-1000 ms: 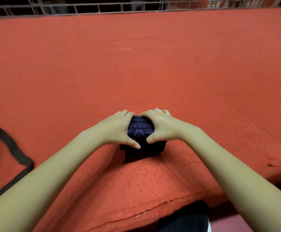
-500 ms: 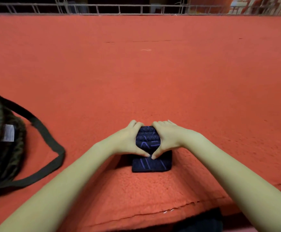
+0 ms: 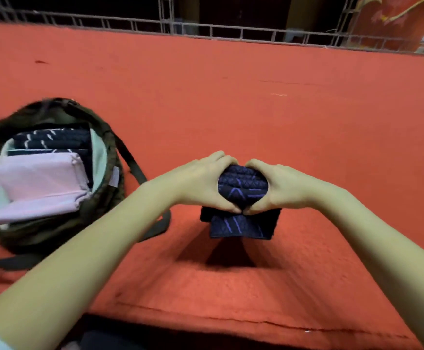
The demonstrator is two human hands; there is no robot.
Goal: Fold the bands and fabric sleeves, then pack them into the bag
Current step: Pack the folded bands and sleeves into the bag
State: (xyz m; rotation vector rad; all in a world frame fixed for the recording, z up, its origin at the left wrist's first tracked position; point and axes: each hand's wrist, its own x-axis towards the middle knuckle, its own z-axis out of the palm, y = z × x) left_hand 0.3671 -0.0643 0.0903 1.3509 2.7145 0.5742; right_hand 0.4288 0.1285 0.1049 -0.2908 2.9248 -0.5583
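Left hand (image 3: 201,184) and right hand (image 3: 279,188) both clamped round the folded sleeve (image 3: 241,188) – keeps the fold tight – bag (image 3: 107,160) open just left.

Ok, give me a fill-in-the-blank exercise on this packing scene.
1. The left hand and right hand grip the folded navy sleeve, which is marked with ____ lines.
2. The open bag lies on the person's ____ side.
3. Topmost inside the bag is a folded ____ fabric.
Missing words: purple; left; pink.
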